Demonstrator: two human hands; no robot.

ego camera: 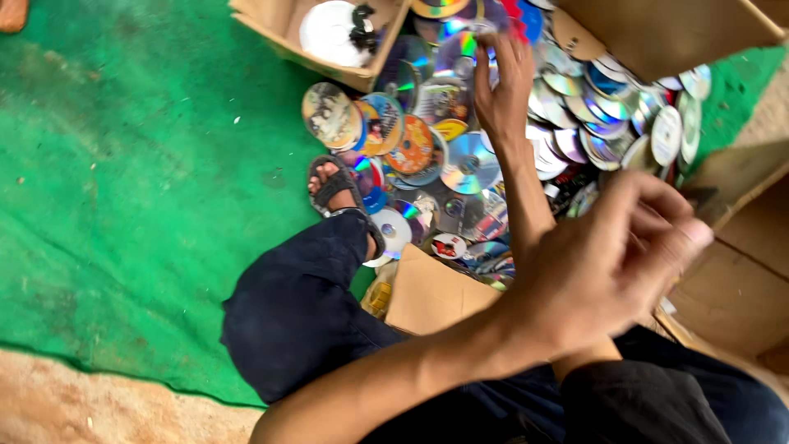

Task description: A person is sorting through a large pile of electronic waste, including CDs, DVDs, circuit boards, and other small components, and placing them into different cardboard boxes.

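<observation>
Well, from my seat the right hand (pixel 501 86) lies far out at twelve o'clock, palm down, fingers spread flat on the pile of compact discs (pixel 468 160). Its grip is open and closed round nothing; the fingertips rest on a shiny disc near the top of the heap. The left hand (pixel 608 267) hangs close to the camera at four o'clock, with its arm crossing over the right forearm. Its fingers are curled in a loose pinch, and I cannot tell whether anything sits inside it.

I judge that lifting one disc cleanly calls for sliding a fingertip under an edge. The discs overlap like scales, so pressing down would only pin them.

The heap lies on a green mat (pixel 123 164), which spreads away to nine o'clock. A small cardboard box (pixel 275 25) holding a white disc stands at eleven o'clock, just beside the pile. A larger box flap (pixel 666 33) overhangs the discs at one o'clock. My own sandalled foot (pixel 333 185) rests on the pile's near edge, and a folded cardboard piece (pixel 427 292) lies against the knee.
</observation>
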